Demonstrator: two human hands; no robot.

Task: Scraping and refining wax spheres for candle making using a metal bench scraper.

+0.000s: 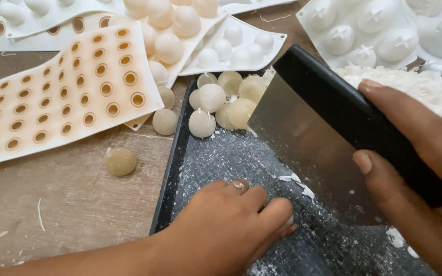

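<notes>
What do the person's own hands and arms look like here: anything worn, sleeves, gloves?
Both hands are bare, with no gloves. The left hand wears a ring on one of its fingers; its forearm is bare as far as the picture shows, with no sleeve, watch or bracelet. The right hand shows no ring on the visible fingers, and its nails are short and unpainted. Its wrist lies outside the picture.

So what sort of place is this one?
Probably a small candle or soap-making workbench: white silicone moulds, waxy half-spheres on a dark tray, and a bench scraper in the right hand.

Single head-worn view, looking steeply down, close over dark tray (167,179) — wooden table (72,204) beneath
</notes>
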